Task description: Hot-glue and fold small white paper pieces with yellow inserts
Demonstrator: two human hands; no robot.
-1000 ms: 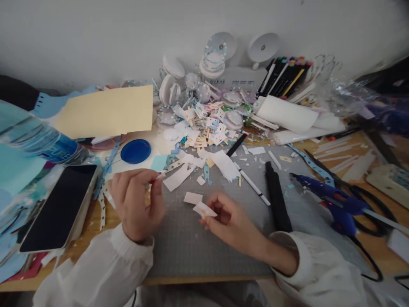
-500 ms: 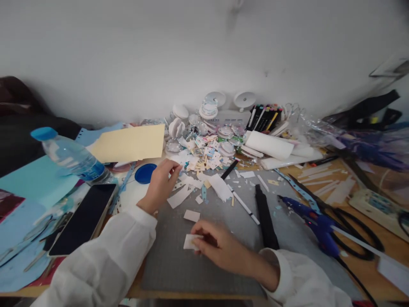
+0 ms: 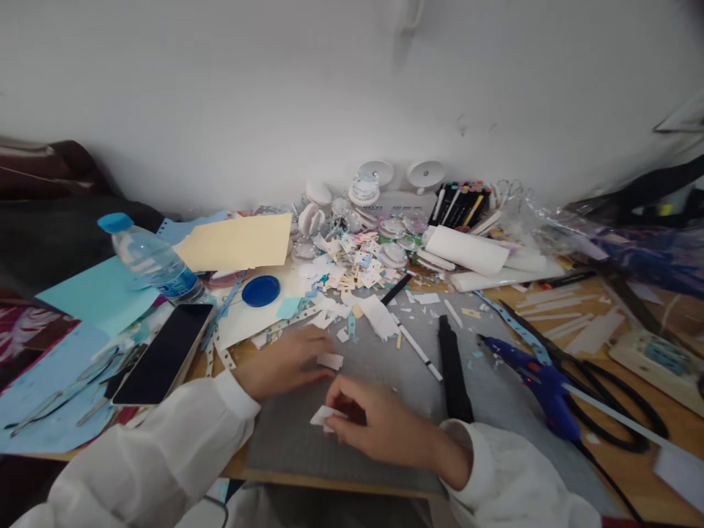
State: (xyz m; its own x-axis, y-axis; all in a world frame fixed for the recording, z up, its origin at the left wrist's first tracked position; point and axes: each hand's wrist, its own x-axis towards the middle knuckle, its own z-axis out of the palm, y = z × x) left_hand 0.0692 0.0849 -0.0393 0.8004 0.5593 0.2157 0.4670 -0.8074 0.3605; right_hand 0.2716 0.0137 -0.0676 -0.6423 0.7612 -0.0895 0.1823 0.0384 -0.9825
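Observation:
My right hand [image 3: 368, 422] pinches a small white paper piece [image 3: 320, 417] just above the grey cutting mat [image 3: 385, 367]. My left hand [image 3: 289, 361] lies on the mat's left part, fingers reaching to a second small white paper piece [image 3: 330, 361] and touching it. Whether it grips that piece is unclear. Both arms wear white sleeves. Beyond the hands lies a heap of paper scraps [image 3: 357, 268] in white, yellow and blue.
A black phone [image 3: 165, 353], a water bottle [image 3: 151, 262], a blue lid [image 3: 260, 290] and a yellow sheet [image 3: 239, 242] lie left. A black tool [image 3: 452, 367], a pen [image 3: 418, 348], a blue glue gun [image 3: 531, 378] and black scissors [image 3: 610, 400] lie right. Markers [image 3: 462, 202] stand by the wall.
My left hand came back from the scrap heap down to the white piece on the mat. My right hand stayed low with its paper piece. The camera tilted up, then steadied.

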